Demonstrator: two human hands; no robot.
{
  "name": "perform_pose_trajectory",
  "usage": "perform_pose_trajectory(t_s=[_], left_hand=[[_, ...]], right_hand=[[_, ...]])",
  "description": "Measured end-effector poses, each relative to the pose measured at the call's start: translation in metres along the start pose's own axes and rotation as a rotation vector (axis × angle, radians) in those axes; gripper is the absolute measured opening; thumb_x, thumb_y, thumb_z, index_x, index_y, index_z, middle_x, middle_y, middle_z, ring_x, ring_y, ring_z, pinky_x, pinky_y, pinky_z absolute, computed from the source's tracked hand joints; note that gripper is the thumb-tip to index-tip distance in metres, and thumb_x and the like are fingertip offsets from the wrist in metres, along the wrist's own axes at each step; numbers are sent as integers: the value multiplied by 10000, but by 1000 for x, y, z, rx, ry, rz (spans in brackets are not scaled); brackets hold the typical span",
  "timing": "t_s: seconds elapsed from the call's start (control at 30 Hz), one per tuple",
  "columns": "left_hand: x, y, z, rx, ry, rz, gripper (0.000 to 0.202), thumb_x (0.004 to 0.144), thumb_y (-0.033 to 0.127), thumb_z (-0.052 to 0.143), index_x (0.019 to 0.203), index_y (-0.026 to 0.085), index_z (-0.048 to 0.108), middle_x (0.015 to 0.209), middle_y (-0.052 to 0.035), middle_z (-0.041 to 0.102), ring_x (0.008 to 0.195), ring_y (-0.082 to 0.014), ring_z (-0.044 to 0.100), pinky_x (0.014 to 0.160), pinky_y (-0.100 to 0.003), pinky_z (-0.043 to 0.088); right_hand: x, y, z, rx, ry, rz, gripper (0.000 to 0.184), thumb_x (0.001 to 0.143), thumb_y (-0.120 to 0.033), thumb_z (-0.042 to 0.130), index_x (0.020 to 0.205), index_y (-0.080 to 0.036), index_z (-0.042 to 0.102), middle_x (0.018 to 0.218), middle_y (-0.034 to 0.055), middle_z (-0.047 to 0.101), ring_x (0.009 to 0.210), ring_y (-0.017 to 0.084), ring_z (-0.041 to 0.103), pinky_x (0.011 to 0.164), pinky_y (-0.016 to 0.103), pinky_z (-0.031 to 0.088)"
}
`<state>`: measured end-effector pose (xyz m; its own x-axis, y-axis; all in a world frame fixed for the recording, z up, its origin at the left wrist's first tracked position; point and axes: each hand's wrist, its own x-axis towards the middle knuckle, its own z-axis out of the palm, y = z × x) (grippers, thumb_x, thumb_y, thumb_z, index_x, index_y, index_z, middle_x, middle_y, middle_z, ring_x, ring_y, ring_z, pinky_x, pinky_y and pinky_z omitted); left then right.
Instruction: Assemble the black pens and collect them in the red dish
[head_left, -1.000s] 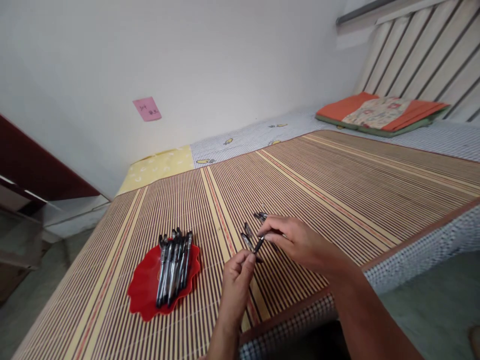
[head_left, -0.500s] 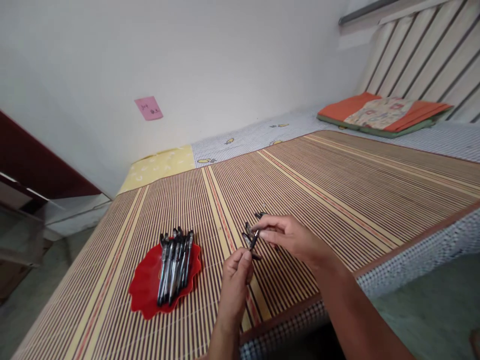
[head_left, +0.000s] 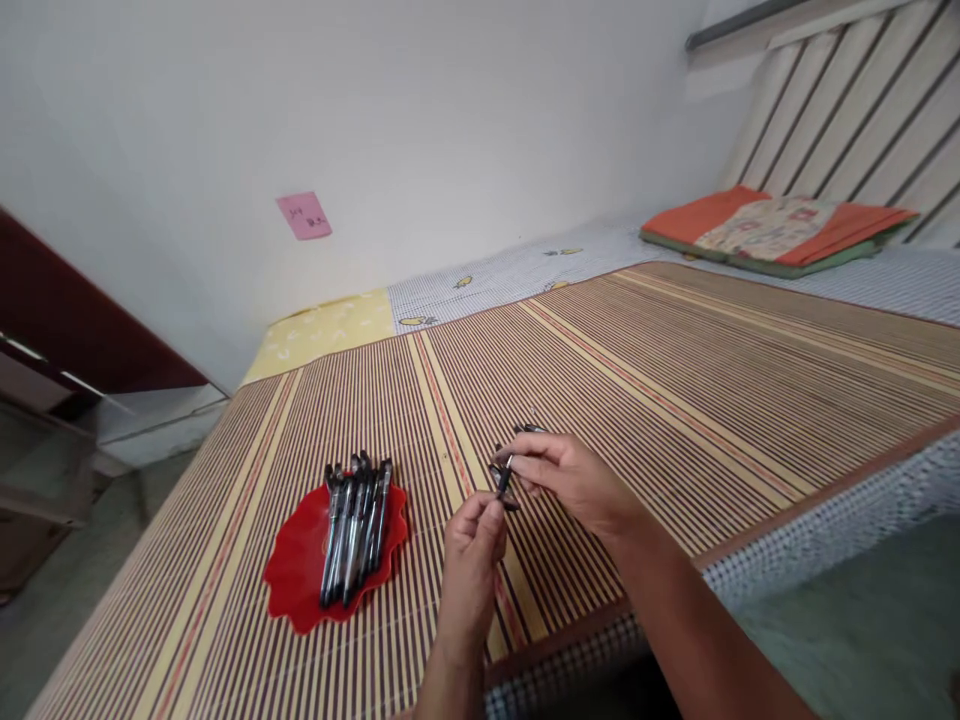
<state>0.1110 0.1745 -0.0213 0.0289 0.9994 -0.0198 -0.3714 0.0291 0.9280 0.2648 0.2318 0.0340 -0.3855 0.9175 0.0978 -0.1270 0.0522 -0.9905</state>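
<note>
My left hand (head_left: 475, 528) is closed round a pen (head_left: 504, 478), its black grip and pale metal tip pointing up and away from me. The fingers of my right hand (head_left: 551, 470) pinch at the tip end of that same pen. Most of the barrel is hidden inside my left hand. Behind and beneath the fingers, small black pieces (head_left: 531, 428) that look like pen caps lie on the mat, partly covered by my right hand. To the left, several capped black pens (head_left: 352, 530) lie together on a red scalloped plate (head_left: 296, 555).
A striped bamboo mat (head_left: 637, 380) covers the bed. A folded orange and green cloth (head_left: 776, 230) lies at the far right, near a white slatted headboard (head_left: 862, 120). A pink note (head_left: 304, 216) is stuck to the wall. The bed's edge runs along the right front.
The right fingers have shifted slightly against the pen's tip, and the pen stands a little steeper. The whole view has moved slightly; the plate of pens is unchanged.
</note>
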Motion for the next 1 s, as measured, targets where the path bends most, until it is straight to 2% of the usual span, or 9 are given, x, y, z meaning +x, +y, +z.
perform_pose_trajectory(t_s=[0.17,0.23,0.3,0.4,0.5,0.7,0.8,0.9,1.0], left_hand=[[-1,3,5,140,154,113,271,796,425,772,821,170,682,665,30,535,619,-105,446,594,-207,365],[-1,3,6,135,174,130,257,785,405,780,792,176,664,721,10,595,681,-124,509,650,-223,409],[-1,2,5,87,160,96,266,794,410,772,778,180,639,658,35,552,615,-105,472,603,-210,385],[0,-1,3,-1,115,37,282,811,426,758,798,184,616,560,81,429,506,-74,330,500,-193,269],[1,-2,2,-58,93,28,276,819,420,753,818,188,603,550,92,401,495,-71,283,485,-196,225],[-1,1,4,50,156,70,316,804,446,757,770,188,577,563,81,426,515,-79,328,503,-201,265],[-2,2,5,52,149,59,318,814,445,747,764,189,565,560,85,405,512,-79,309,497,-199,255],[-2,2,6,-27,98,9,299,819,430,745,793,191,568,572,94,366,503,-73,262,488,-194,229],[-1,2,6,-20,116,19,313,800,438,759,775,194,565,571,96,354,501,-75,256,486,-194,236]], right_hand=[[5,6,10,-35,185,18,285,708,-387,796,678,-189,592,617,-59,486,576,97,428,544,247,348],[5,7,13,-32,180,33,287,665,-356,828,723,-192,599,626,-66,485,596,101,449,564,242,370],[5,7,14,28,77,43,309,667,-323,824,888,-190,655,708,-46,547,666,115,511,623,252,418],[4,7,13,89,-35,22,311,796,-357,718,1048,-176,692,735,-24,564,669,114,517,630,262,417],[5,10,14,93,-18,-4,271,867,-401,647,971,-164,728,647,-32,518,606,107,465,576,263,369],[9,12,21,189,125,56,204,711,-336,794,715,-189,653,640,-48,539,581,91,436,567,247,363],[9,12,22,212,109,66,235,690,-327,816,826,-191,681,759,-22,607,654,102,502,619,250,409],[8,12,19,179,42,39,253,786,-387,742,938,-187,719,753,-14,591,637,103,488,599,256,397],[7,12,18,114,53,10,232,820,-411,700,850,-182,723,638,-39,511,593,103,442,568,260,352]])
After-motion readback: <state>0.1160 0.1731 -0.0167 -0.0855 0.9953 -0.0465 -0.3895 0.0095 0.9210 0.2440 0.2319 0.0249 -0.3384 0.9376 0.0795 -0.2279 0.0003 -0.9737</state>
